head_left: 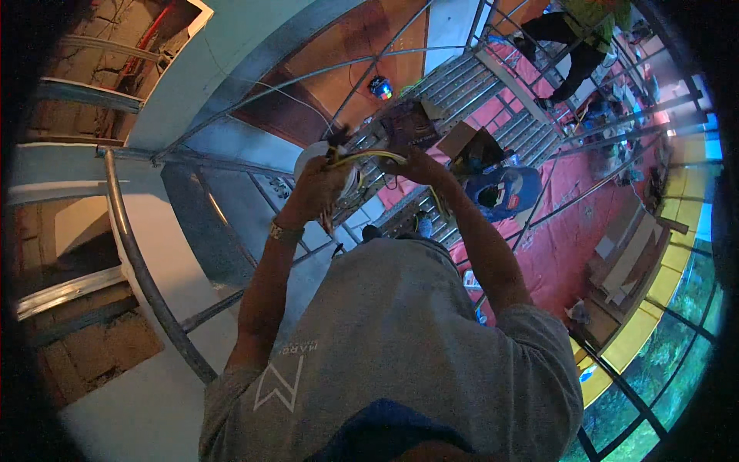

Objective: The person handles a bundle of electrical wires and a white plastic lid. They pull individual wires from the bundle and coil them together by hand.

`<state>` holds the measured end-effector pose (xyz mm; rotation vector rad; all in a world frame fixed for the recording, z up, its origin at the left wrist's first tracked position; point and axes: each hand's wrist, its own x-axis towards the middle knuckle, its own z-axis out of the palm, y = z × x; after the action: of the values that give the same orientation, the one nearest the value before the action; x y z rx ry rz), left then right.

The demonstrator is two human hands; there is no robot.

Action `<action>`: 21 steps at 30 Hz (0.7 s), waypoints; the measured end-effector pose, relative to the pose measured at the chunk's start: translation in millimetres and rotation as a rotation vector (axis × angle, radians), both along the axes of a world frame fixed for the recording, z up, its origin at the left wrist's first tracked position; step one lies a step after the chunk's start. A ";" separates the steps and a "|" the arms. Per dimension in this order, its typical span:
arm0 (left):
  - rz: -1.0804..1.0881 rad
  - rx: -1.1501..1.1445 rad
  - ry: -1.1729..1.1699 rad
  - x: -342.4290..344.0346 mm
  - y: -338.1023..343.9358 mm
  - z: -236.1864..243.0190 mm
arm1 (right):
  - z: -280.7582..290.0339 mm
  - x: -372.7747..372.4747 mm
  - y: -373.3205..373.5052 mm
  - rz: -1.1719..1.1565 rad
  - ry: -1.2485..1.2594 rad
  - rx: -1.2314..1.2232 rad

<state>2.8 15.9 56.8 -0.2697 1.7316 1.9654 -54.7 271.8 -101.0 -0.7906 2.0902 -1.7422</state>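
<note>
Grey shirt (400,346) fills the near foreground, the person's own torso seen from above; both bare forearms rise from it toward the upper middle of the view.

Left hand (317,189): closed around a bundle of yellowish wires (362,156), a watch band on the wrist below. A white round fitting (308,154) sits just behind the knuckles, touching or nearly so; cannot tell which.

Right hand (412,162): fingers curled, apparently pinching the far end of the same wires, though its grip is partly hidden.

Wires run roughly level from left hand to right hand, long axis side to side, spanning the short gap between them. Left hand holds the thicker end; both are about equally near the bundle.

Outward: scaffold planks (462,85) and metal rails (138,254) below, red floor covering (570,231) well beneath, blue bag (504,192) on it. Another person in a bright vest (593,19) stands far off at the top.
</note>
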 end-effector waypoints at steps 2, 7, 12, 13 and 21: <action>0.040 -0.004 -0.003 -9.3 -16.2 1.8 | -41.2 2.5 14.8 0.136 0.176 0.172; 0.242 0.060 -0.071 -4.4 -46.0 -23.5 | 22.4 29.4 5.2 -0.018 -0.186 -0.152; 0.274 0.142 -0.010 3.5 7.5 -51.6 | 84.2 20.7 -37.5 0.118 -0.992 -1.071; 0.262 0.196 -0.035 1.6 12.6 -54.5 | 73.0 14.3 -42.1 0.145 -0.991 -1.176; -0.207 -0.187 0.524 1.2 27.3 -42.9 | 92.7 12.7 -80.9 -0.509 -0.869 -0.927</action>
<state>4.0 43.2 13.9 0.3847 2.1669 1.8256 -42.0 190.9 -8.3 0.3904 0.8840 -2.6694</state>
